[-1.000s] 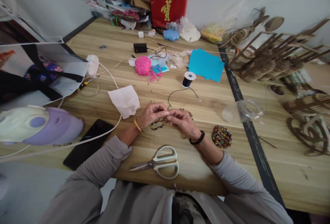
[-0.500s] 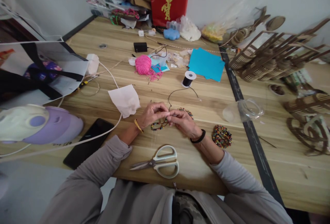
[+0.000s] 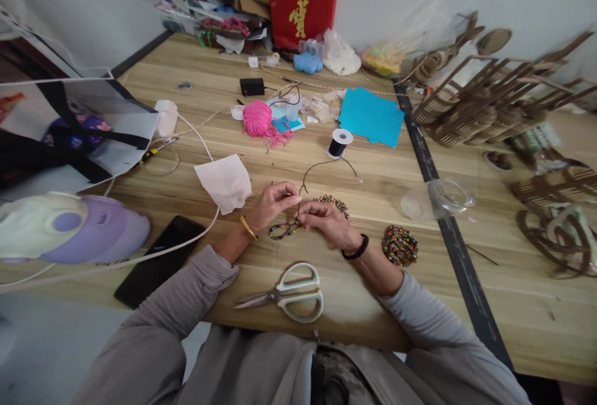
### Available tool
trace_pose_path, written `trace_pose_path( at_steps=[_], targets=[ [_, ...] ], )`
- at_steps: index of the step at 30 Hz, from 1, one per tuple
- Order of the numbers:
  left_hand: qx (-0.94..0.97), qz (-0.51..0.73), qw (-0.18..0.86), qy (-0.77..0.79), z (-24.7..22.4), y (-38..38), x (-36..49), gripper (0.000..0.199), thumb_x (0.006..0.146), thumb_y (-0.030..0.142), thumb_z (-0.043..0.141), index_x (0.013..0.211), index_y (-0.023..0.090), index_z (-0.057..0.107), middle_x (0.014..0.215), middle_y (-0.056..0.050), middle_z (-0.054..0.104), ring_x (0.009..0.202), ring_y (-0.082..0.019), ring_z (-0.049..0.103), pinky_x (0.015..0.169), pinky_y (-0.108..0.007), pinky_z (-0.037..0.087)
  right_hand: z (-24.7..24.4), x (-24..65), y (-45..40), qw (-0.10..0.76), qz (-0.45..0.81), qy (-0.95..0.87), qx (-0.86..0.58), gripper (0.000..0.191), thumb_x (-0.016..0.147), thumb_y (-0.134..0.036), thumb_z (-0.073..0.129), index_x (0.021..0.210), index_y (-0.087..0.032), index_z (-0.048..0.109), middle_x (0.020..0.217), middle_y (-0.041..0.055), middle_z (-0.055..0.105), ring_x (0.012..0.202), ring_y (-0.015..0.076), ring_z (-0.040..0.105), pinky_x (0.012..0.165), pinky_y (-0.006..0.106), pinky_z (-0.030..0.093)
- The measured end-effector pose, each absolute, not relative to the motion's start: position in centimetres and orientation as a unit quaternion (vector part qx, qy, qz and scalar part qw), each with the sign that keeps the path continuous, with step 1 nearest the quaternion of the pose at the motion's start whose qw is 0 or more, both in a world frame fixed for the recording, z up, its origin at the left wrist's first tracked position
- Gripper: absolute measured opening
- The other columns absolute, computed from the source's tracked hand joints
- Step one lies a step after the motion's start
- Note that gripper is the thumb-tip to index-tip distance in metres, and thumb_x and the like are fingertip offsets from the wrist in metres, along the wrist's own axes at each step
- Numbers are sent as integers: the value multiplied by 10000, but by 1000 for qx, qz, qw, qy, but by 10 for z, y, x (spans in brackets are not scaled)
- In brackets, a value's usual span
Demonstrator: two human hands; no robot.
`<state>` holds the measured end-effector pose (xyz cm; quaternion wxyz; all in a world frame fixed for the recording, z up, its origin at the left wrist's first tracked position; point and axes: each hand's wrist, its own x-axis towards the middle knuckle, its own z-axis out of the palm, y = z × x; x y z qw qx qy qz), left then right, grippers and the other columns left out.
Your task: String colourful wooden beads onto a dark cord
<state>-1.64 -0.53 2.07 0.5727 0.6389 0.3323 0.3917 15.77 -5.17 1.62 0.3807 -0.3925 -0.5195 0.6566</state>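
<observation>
Between finger and thumb, my left hand point(image 3: 275, 206) pinches a thin black cord point(image 3: 304, 181) that stands up from its fingertips. My right hand point(image 3: 325, 219) is closed just beside it, pinching the cord lower down, where it meets a loop of colourful beads point(image 3: 280, 231). The bead loop hangs at the fingertips, over the wooden table. Beyond the hands stands a white spool of black cord point(image 3: 338, 144), its loose end curling on the table. A second beaded strand point(image 3: 336, 203) lies partly hidden behind my right hand, and a coiled pile of beads point(image 3: 400, 246) lies right of my forearm.
White-handled scissors point(image 3: 291, 293) lie near the table's front edge. A black phone point(image 3: 158, 262) and a purple-white device point(image 3: 93, 228) are at left. Farther back are pink yarn point(image 3: 257, 118), blue sheets point(image 3: 370, 116) and a paper piece point(image 3: 224, 183). Wooden models point(image 3: 494, 100) stand at right.
My fingertips have moved apart: the left is now slightly above the right, with a short length of cord between them. The bead loop shows more fully. The view has shifted slightly.
</observation>
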Motion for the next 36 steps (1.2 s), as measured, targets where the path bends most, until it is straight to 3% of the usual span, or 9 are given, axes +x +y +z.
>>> trace_pose_path(
  at_steps=[9, 14, 19, 24, 36],
  targets=[
    [589, 320, 676, 307, 8, -1, -18, 251, 807, 366, 608, 841, 117, 605, 732, -10, 591, 669, -100, 535, 645, -224, 431, 25, 160, -49, 392, 625, -532, -416, 248, 723, -397, 702, 753, -156, 648, 616, -25, 560, 546, 79, 449, 544, 216, 371],
    [574, 304, 693, 313, 5, 0, -18, 321, 714, 308, 716, 968, 125, 643, 876, -48, 648, 768, -131, 586, 701, -250, 467, 24, 164, -47, 394, 617, -527, -431, 265, 723, -411, 703, 776, -156, 656, 577, -34, 542, 521, 76, 432, 516, 212, 332],
    [595, 320, 669, 310, 11, -1, -18, 240, 673, 278, 750, 842, 122, 682, 826, -37, 658, 782, -140, 596, 742, -264, 449, 19, 164, -46, 401, 654, -495, -409, 247, 706, -384, 729, 759, -153, 659, 603, -29, 567, 537, 75, 464, 543, 211, 360],
    [619, 318, 651, 303, 15, -3, -17, 221, 726, 315, 707, 698, 106, 641, 692, -14, 592, 670, -112, 538, 656, -246, 416, 18, 162, -47, 392, 693, -461, -393, 238, 686, -351, 748, 786, -147, 676, 622, -27, 586, 542, 73, 474, 542, 207, 372],
    [637, 350, 622, 291, 19, -6, -14, 252, 752, 334, 675, 662, 121, 575, 649, 5, 533, 633, -104, 489, 618, -235, 376, 16, 163, -47, 371, 678, -498, -394, 234, 696, -367, 740, 740, -151, 664, 641, -22, 583, 550, 74, 479, 553, 207, 384]
  ],
)
